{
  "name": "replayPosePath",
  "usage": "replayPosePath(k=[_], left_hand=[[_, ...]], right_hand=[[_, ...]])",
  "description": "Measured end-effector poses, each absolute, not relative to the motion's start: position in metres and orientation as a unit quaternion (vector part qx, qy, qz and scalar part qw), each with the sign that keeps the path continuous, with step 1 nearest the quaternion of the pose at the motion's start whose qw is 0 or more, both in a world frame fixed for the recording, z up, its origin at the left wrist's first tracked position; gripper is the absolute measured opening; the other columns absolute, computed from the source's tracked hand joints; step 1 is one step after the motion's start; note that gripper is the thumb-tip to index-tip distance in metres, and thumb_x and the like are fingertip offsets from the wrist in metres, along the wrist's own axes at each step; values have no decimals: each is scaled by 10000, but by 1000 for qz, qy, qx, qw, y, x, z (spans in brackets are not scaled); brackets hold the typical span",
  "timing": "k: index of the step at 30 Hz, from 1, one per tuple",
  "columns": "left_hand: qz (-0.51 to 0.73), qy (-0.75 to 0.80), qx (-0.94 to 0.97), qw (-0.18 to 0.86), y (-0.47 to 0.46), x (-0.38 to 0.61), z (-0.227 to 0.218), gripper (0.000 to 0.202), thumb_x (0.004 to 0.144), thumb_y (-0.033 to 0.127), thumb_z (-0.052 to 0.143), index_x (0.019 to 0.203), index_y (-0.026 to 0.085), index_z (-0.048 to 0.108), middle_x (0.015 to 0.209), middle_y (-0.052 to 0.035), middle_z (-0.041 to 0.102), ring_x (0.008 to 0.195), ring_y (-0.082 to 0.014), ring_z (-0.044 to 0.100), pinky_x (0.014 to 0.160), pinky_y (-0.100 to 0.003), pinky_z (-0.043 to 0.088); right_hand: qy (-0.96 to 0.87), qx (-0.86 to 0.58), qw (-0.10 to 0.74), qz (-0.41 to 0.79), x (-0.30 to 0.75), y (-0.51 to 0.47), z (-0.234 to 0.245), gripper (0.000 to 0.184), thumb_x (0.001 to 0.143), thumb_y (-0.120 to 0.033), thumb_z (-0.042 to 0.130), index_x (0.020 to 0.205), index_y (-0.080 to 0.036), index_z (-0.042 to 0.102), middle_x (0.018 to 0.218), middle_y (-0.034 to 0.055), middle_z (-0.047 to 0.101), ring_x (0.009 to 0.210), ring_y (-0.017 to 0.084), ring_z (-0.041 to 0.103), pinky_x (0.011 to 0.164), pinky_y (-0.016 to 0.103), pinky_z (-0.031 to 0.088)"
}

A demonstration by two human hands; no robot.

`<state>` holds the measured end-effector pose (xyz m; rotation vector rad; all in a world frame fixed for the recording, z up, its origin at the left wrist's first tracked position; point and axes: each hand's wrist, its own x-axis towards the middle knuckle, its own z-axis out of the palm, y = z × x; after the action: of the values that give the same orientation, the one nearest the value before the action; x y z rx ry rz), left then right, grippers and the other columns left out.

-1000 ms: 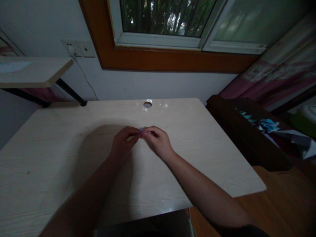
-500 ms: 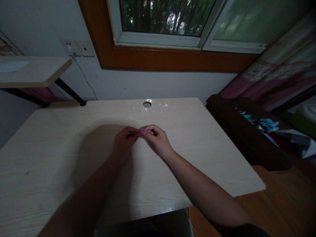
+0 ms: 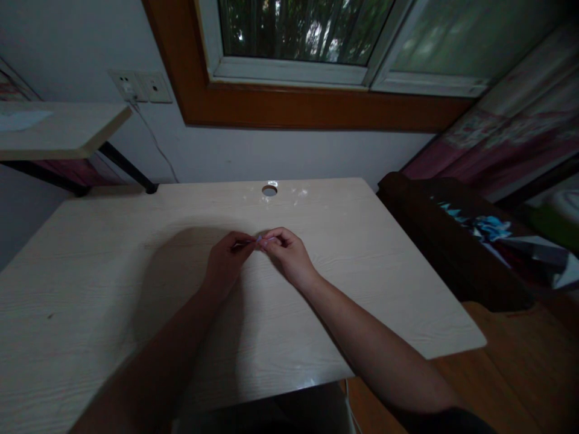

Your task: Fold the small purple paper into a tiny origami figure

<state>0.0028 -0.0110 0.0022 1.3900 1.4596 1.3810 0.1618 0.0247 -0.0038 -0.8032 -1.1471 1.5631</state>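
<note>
My left hand [image 3: 225, 260] and my right hand [image 3: 286, 252] meet over the middle of a pale wooden desk [image 3: 113, 265]. Both pinch a tiny light purple object [image 3: 261, 240] between thumb and fingertips; it is too small and dim to name. The fingers of each hand are curled together, and the wrists rest on or just above the desk top.
A round cable hole [image 3: 269, 190] sits near the desk's far edge. A side shelf [image 3: 58, 129] stands at the far left under wall sockets [image 3: 140, 87]. A dark chair or sofa with patterned cloth [image 3: 488, 241] lies to the right. A window [image 3: 307, 36] is above.
The hands have stayed pinched together on the small purple thing, with only slight finger shifts. The view has drifted a little.
</note>
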Motion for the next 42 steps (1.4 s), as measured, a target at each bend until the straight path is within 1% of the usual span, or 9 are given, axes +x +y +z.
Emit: replayPosePath(k=[8, 12, 15, 19, 22, 26, 32, 38, 42], left_hand=[[537, 560, 525, 349, -11, 3, 2, 169, 782, 359, 742, 865, 218, 700, 846, -18, 734, 778, -172, 696, 754, -295, 577], [548, 551, 513, 364, -11, 4, 2, 197, 771, 373, 751, 846, 204, 685, 835, -23, 724, 773, -166, 688, 739, -291, 567], [575, 529, 484, 393, -10, 5, 3, 274, 727, 353, 793, 896, 193, 647, 818, -14, 704, 756, -148, 678, 726, -276, 553], [613, 485, 441, 441, -8, 7, 3, 444, 675, 291, 838, 1012, 201, 563, 738, 31, 670, 692, -126, 660, 697, -254, 527], [627, 459, 436, 453, -8, 7, 4, 499, 663, 263, 846, 1034, 212, 515, 698, 49, 655, 661, -122, 646, 678, -250, 515], [634, 452, 432, 455, -8, 7, 5, 507, 663, 250, 843, 1028, 217, 493, 679, 61, 638, 625, -111, 629, 665, -249, 509], [631, 458, 428, 458, -6, 6, 2, 501, 653, 217, 833, 1010, 218, 482, 686, 67, 630, 626, -107, 623, 654, -241, 507], [634, 462, 429, 449, -6, 5, 3, 497, 634, 194, 832, 984, 218, 480, 680, 75, 597, 612, -101, 601, 625, -230, 490], [635, 467, 428, 442, -7, 7, 8, 476, 628, 203, 837, 952, 214, 489, 686, 75, 582, 599, -94, 588, 610, -225, 481]], right_hand=[[-486, -338, 497, 635, 163, 24, -3, 253, 693, -359, 830, 805, -204, 663, 703, -26, 676, 640, 113, 603, 681, 275, 497], [-485, -336, 503, 631, 163, 25, -3, 240, 683, -316, 843, 806, -204, 671, 688, -32, 671, 613, 100, 587, 648, 252, 482], [-477, -332, 516, 629, 163, 26, -3, 247, 670, -288, 853, 811, -206, 668, 704, -34, 675, 623, 95, 596, 650, 242, 489], [-466, -328, 533, 626, 161, 26, -4, 304, 636, -268, 870, 839, -212, 650, 750, -29, 689, 659, 102, 621, 669, 244, 515], [-458, -322, 538, 630, 161, 26, -3, 338, 627, -259, 874, 857, -217, 630, 746, -32, 690, 667, 108, 638, 684, 255, 532], [-458, -322, 537, 631, 161, 25, -3, 363, 635, -263, 868, 886, -224, 608, 761, -31, 701, 679, 116, 654, 705, 276, 548], [-461, -319, 529, 637, 161, 25, -6, 350, 646, -268, 857, 893, -221, 613, 791, -27, 706, 713, 120, 666, 740, 286, 553], [-453, -311, 535, 642, 160, 24, -3, 361, 642, -215, 850, 883, -223, 581, 755, -39, 711, 683, 111, 663, 708, 265, 538], [-449, -310, 533, 647, 159, 24, -1, 357, 650, -210, 847, 874, -221, 569, 757, -34, 720, 681, 111, 665, 708, 264, 533]])
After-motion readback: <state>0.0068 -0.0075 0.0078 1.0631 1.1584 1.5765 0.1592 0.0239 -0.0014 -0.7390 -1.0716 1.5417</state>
